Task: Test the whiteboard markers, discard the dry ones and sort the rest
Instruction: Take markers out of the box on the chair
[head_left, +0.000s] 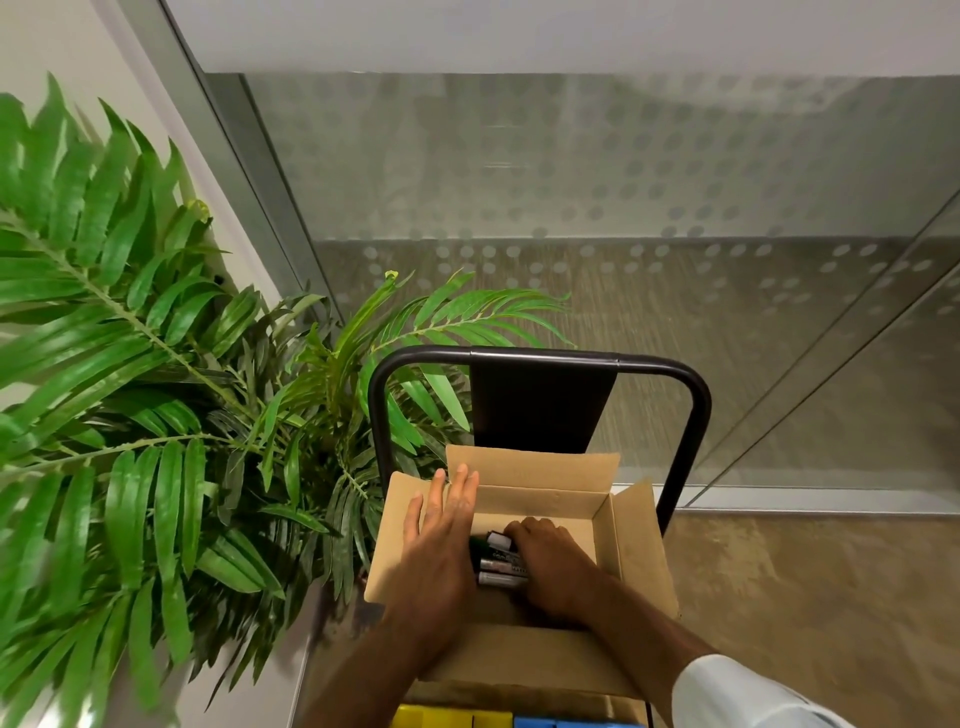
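**Box could shift while I fish for a marker**

My left grip (441, 540) is open, fingers straight, laid flat against the left flap of the cardboard box (631, 545). My right grip (550, 566) is down inside it, fingers curled over the markers (501, 564), which lie side by side on the box floor. I cannot tell whether I have one pinched yet, because my knuckles hide the fingertips.

The markers lie touching each other, so I think a careless pull could drag up two, and one could fall back or over the side. The flap under my left grip is only cardboard, and leaning on it may fold it and slide the box toward the black frame (691, 415). A cap caught by my fingers might also pop off.
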